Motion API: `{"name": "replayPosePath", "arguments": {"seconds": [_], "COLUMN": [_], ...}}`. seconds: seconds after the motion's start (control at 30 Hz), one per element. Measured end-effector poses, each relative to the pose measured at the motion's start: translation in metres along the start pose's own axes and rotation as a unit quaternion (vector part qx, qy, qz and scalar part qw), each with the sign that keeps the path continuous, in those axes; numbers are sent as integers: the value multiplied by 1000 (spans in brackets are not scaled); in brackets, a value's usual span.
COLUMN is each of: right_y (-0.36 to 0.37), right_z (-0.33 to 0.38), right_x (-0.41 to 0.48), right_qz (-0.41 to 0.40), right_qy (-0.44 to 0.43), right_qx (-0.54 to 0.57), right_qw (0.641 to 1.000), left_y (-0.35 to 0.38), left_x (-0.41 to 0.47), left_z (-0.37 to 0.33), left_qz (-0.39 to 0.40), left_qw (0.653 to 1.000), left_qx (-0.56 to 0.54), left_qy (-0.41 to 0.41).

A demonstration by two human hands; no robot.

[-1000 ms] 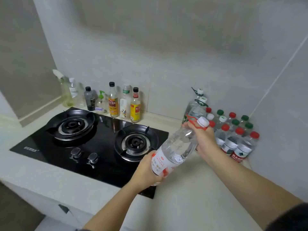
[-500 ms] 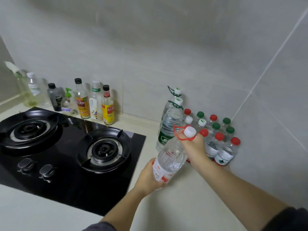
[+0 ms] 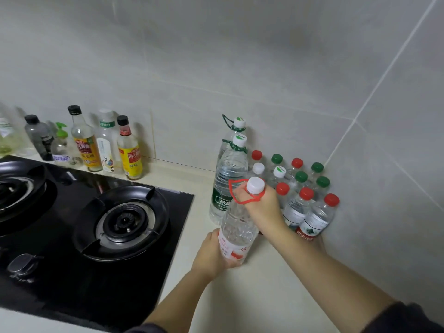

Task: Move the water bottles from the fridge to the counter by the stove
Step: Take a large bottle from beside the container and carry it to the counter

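A large clear water bottle (image 3: 236, 229) with a white cap, red carry ring and red-white label is nearly upright over the cream counter (image 3: 240, 296), right of the stove. My left hand (image 3: 211, 253) grips its lower body. My right hand (image 3: 260, 203) grips its neck just under the cap. Behind it stand two large bottles with green labels and green handles (image 3: 228, 179). To their right, in the wall corner, several small water bottles with red, green and white caps (image 3: 305, 188) are clustered.
A black glass gas stove (image 3: 96, 224) with two burners and knobs fills the left. Several condiment and oil bottles (image 3: 105, 145) line the back wall behind it. Grey tiled walls close the back and right side.
The bottle has swung from a steep tilt to nearly upright and come down toward the counter beside the large green-label bottles. My view has moved right and closer.
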State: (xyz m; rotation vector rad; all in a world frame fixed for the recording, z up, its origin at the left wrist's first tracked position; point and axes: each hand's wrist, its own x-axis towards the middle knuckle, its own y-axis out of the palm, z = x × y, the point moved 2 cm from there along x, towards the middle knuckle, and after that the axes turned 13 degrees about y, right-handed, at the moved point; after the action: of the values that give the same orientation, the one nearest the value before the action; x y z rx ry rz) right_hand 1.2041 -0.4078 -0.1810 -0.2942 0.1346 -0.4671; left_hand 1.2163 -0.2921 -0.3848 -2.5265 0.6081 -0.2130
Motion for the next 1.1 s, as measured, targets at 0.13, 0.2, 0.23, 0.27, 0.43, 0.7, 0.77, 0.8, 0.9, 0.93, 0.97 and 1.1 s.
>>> {"name": "replayPosePath", "arguments": {"seconds": [0.13, 0.2, 0.23, 0.27, 0.43, 0.7, 0.77, 0.8, 0.9, 0.93, 0.97, 1.1], "right_y": [-23, -36, -42, -49, -85, -139, -148, -153, -160, -163, -165, -171], "right_z": [-7, -9, -12, -14, -26, -37, -40, -42, -48, -49, -48, -52], "right_x": [5, 6, 7, 7, 10, 7, 9, 10, 14, 16, 16, 21], "right_qz": [-34, -47, -54, -61, -120, -175, -201, -216, -264, -273, -274, -251], "right_qy": [6, 3, 5, 10, 11, -2, 3, 5, 4, 7, 13, 17], "right_qx": [19, 30, 32, 33, 51, 67, 48, 33, -2, -1, 2, 36], "right_qw": [999, 998, 998, 998, 991, 982, 978, 976, 965, 962, 962, 967], "left_y": [16, 26, 31, 39, 68, 115, 123, 126, 133, 134, 136, 143], "left_x": [9, 13, 15, 18, 27, 35, 38, 40, 44, 45, 46, 49], "left_z": [-18, -24, -28, -29, -59, -96, -102, -104, -111, -113, -115, -119], "left_qz": [9, 10, 11, 15, 43, 87, 94, 98, 106, 109, 110, 110], "left_qw": [1000, 999, 999, 999, 996, 993, 993, 993, 992, 992, 991, 991], "left_qx": [5, 7, 10, 10, 2, 11, 13, 17, 16, 14, 15, 22], "left_qy": [21, 30, 38, 42, 77, 74, 71, 72, 68, 69, 71, 68]}}
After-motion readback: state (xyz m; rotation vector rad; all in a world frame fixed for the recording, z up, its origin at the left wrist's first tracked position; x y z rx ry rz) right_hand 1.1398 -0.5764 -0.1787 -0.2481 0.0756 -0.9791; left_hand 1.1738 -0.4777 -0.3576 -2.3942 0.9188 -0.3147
